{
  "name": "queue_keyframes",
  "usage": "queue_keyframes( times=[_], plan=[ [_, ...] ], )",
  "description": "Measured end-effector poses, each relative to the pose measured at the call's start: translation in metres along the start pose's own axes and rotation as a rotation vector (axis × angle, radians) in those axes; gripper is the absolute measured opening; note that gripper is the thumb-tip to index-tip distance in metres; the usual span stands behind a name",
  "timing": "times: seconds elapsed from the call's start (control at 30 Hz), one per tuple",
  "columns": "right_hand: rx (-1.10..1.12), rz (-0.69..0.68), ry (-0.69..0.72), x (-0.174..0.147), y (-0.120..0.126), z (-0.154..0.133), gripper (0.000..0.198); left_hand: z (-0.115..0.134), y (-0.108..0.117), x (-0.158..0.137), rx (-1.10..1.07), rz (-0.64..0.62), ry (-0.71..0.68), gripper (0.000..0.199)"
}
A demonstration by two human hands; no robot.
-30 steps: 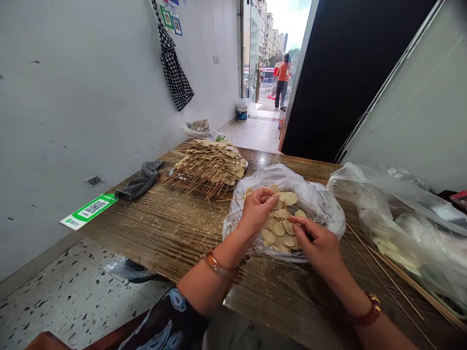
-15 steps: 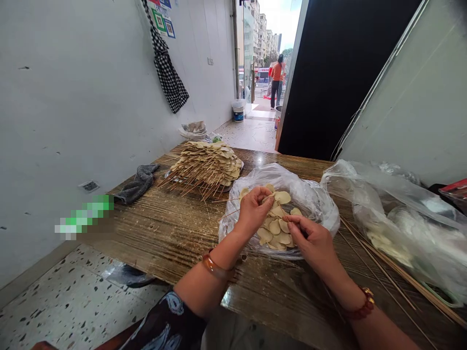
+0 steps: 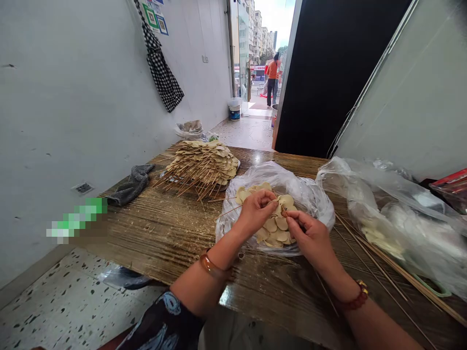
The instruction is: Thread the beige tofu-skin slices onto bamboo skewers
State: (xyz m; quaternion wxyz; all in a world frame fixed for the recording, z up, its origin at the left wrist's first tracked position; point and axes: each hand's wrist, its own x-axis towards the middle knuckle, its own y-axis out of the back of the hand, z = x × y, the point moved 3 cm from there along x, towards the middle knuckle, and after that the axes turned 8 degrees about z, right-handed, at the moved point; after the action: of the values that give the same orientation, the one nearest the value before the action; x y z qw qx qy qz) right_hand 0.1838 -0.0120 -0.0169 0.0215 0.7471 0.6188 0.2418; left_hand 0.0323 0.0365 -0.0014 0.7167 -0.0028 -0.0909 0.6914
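My left hand (image 3: 257,211) pinches a pale, thin, potato-like slice between thumb and fingertips; the fingers partly cover it. A thin wooden skewer (image 3: 327,294) is held in my right hand (image 3: 310,236), its tip close to the left fingertips. Whether the tip has pierced the slice I cannot tell. Beneath both hands, many loose round slices (image 3: 270,226) lie in an opened clear plastic bag (image 3: 310,194) on the wooden table (image 3: 175,228). Further back on the left, a big heap of skewered slices (image 3: 207,163) rests with its sticks pointing towards me.
Bare skewers (image 3: 397,265) lie at the right beside another clear plastic bag (image 3: 412,218). A dark grey cloth (image 3: 133,184) is at the table's left edge. A checked apron (image 3: 160,73) hangs on the wall. Someone in orange (image 3: 272,73) stands outside the doorway.
The view has shifted slightly, moving the scene a little left. My hands have drawn slightly closer together, and the slice by my left fingertips sits lower, nearer the skewer tip.
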Motion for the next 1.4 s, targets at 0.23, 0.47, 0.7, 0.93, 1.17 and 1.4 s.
queue_keyframes(
  times=[0.23,0.47,0.7,0.93,1.17,1.4],
  plan=[
    [0.020,0.015,0.000,-0.002,0.000,-0.002,0.028,0.002,-0.007,-0.008,-0.325,-0.080,0.261,0.041],
    [-0.044,-0.062,0.028,-0.003,-0.004,-0.002,0.029,-0.004,-0.005,-0.005,-0.396,-0.082,0.265,0.036],
    [-0.069,-0.082,0.031,-0.004,-0.006,-0.001,0.032,0.001,0.007,0.002,-0.427,0.043,0.225,0.034],
    [-0.060,-0.045,0.042,-0.004,-0.004,-0.003,0.029,0.006,0.001,-0.002,-0.311,0.016,0.160,0.036],
    [-0.050,-0.019,0.017,-0.001,0.001,-0.001,0.028,-0.004,-0.012,-0.008,-0.299,-0.061,0.171,0.035],
    [-0.057,0.046,0.034,0.004,0.011,-0.005,0.028,-0.008,-0.011,-0.006,-0.187,-0.082,0.127,0.040]
  ],
)
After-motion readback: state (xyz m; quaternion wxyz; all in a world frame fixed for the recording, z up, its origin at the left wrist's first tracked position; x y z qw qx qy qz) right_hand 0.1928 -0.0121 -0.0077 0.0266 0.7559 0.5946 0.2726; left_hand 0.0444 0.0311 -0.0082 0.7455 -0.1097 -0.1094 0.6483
